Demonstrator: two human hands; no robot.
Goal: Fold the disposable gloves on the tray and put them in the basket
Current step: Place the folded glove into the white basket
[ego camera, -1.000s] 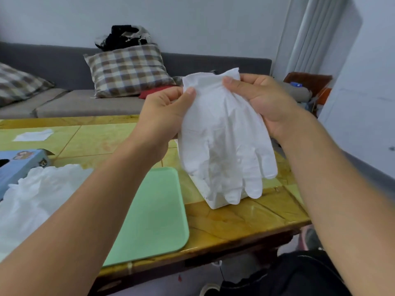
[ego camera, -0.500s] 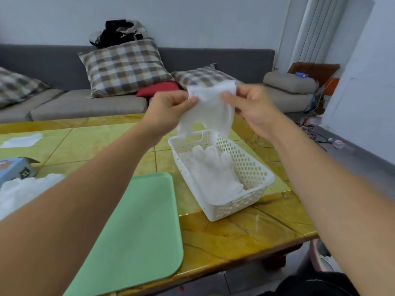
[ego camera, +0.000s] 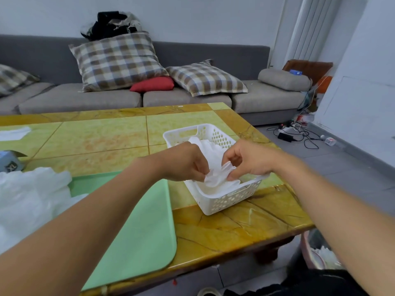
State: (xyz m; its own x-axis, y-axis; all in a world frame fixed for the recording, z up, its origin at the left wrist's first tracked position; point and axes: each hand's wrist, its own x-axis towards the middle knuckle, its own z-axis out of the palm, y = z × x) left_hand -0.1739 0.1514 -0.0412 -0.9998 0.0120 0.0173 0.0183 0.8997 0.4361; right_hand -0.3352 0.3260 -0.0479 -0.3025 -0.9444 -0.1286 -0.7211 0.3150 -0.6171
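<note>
Now I'm pinching the folded thin white disposable glove (ego camera: 215, 178) with both hands, left hand (ego camera: 183, 163) and right hand (ego camera: 245, 160), keeping its fold while lowering it into the white perforated plastic basket (ego camera: 224, 201).

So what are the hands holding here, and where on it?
Both hands, left hand and right hand, pinch one folded glove at opposite edges, low inside the white basket.

both arms reach forward, left hand (ego camera: 183, 162) and right hand (ego camera: 245, 160) side by side, fingers apparently pinched.
</note>
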